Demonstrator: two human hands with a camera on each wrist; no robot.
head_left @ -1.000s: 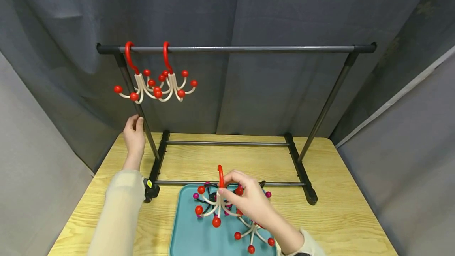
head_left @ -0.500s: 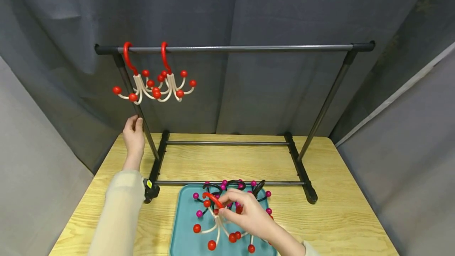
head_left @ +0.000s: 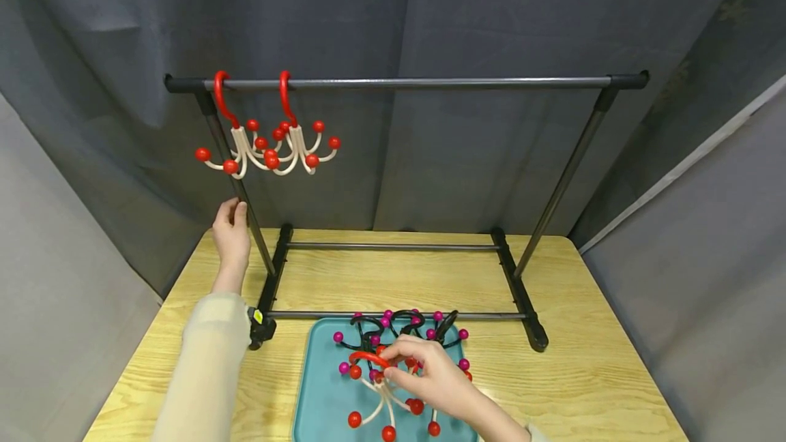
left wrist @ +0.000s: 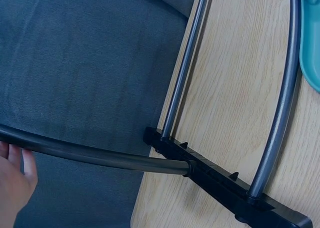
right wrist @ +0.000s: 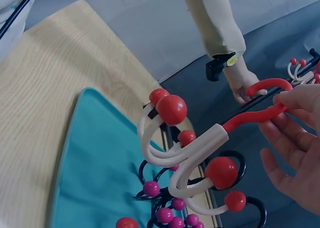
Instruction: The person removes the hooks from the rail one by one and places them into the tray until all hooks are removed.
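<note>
Over the teal plastic tray (head_left: 319, 401) on the pale wooden table (head_left: 589, 374), the right hand (head_left: 432, 377) pinches the red hook of a cream multi-armed hanger with red ball tips (head_left: 377, 394), lifted slightly and tilted above a tangle of black hangers with magenta ball tips (head_left: 402, 326). The left hand (head_left: 232, 237) curls round the left upright of the black metal garment rack (head_left: 405, 84), where two matching red-and-cream hangers (head_left: 270, 142) hang from the top bar.
</note>
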